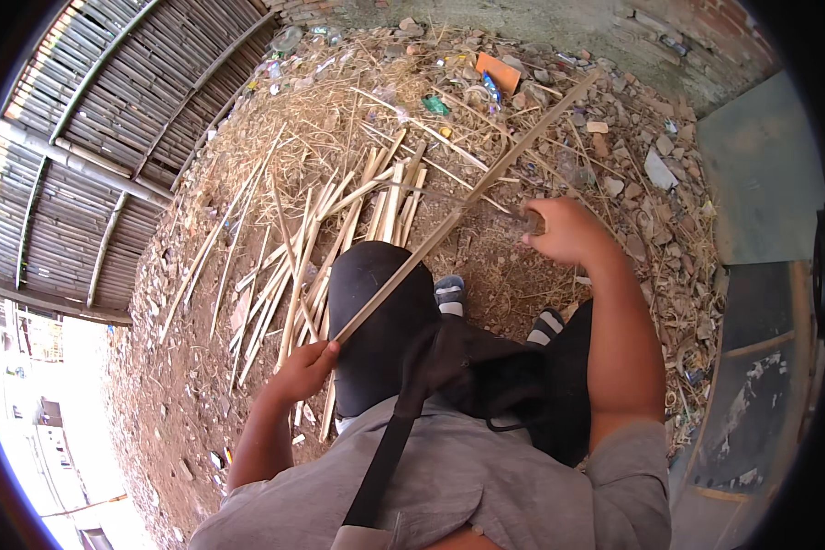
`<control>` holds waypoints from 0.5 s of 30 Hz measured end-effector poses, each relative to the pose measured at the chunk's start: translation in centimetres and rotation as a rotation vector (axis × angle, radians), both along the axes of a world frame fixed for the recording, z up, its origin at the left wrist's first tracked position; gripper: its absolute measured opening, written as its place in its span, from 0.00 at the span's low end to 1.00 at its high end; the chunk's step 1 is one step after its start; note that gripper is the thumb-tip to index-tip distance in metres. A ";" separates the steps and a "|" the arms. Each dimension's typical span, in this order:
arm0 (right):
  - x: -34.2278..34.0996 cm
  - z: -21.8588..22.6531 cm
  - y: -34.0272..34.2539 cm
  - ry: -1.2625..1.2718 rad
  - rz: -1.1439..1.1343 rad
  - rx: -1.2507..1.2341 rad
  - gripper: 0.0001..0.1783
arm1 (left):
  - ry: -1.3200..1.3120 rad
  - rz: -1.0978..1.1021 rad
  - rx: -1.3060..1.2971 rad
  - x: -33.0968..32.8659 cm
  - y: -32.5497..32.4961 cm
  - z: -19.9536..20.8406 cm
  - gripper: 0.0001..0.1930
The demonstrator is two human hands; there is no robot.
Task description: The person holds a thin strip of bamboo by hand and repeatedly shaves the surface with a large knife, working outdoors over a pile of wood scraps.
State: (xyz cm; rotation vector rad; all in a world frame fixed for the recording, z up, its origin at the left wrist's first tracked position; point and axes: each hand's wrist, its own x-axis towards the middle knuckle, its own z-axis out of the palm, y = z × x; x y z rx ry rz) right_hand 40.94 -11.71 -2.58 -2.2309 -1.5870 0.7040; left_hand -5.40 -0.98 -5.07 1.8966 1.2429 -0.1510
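Note:
A long split bamboo strip [396,277] runs slantwise from my lap up to the far right. Its near end is gripped by my left hand [304,371], beside my left knee. My right hand [564,231] is closed round the dark handle of a knife [528,221]. The knife's long thin blade points left and crosses the strip about midway; whether it cuts in or only touches, I cannot tell. Just beyond my knees a loose heap of pale split bamboo strips [390,209] lies on the ground.
Rubble and litter [628,165] cover the ground at the right and far side, with an orange slab [498,71] among them. A bamboo-pole wall [92,137] stands at the left. A brick wall [559,32] is at the back, a grey panel [765,174] at the right.

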 end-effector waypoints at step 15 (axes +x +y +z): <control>0.2 1.5 -0.8 -0.036 -0.112 0.222 0.18 | 0.099 -0.075 0.445 0.7 -1.6 0.0 0.24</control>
